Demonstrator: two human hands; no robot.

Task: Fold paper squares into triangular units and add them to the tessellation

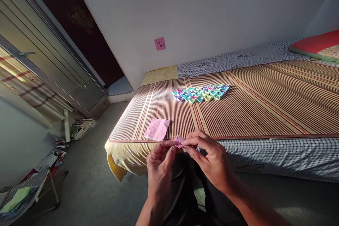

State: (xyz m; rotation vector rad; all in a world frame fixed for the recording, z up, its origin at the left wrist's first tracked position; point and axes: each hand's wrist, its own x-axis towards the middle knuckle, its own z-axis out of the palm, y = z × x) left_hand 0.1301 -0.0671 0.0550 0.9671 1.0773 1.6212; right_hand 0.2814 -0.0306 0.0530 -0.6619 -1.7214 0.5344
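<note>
Between my two hands, just off the front edge of the bed, is a small folded piece of pink paper [179,141]. My left hand [161,160] pinches its left side between thumb and fingers. On its right side, the fingertips of my right hand [208,153] are closed too. Creased pink paper squares [158,129] lie on the mat near its front edge, just beyond my left hand. Farther back stand rows of small folded paper pieces [201,93] in blue, green, yellow, purple and pink, set close together.
A striped bamboo mat [254,102] covers the bed, over a checked sheet [278,157]. A pink note [160,43] is stuck on the wall. At right lies a red pillow [317,44]. Books [82,127] and a folding stool [29,192] are on the left.
</note>
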